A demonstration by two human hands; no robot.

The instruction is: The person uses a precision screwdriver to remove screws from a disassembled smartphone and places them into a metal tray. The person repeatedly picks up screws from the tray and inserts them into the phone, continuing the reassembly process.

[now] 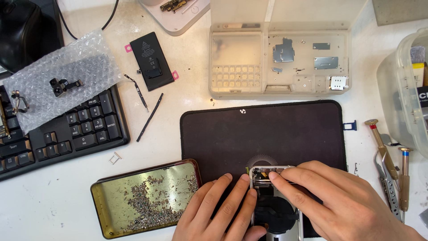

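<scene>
An opened phone frame (275, 203) lies at the near edge of a dark work mat (263, 134) on the white table (53, 205). Its long axis runs away from the person, nearly straight up the view, with its top end pointing toward the far side of the table and its lower part running out of the bottom of the picture. Its inside faces up, showing metal parts at the top and a dark round piece lower down.

The left hand (220, 209) rests flat beside the frame, fingers spread and lying against its left edge, steadying it rather than closing around anything. The right hand (339, 201) lies over the frame's right side, its fingers pinched together on the small metal parts at the top end; whether they grip a tool or a part, I cannot tell.

Just left of the left hand sits a shallow gold tray (145, 198) scattered with tiny screws. A clear parts organiser (278, 62) stands beyond the mat, a black battery (151, 60) farther left, and a keyboard (67, 134) under bubble wrap (58, 80). Screwdrivers (392, 165) lie to the right.
</scene>
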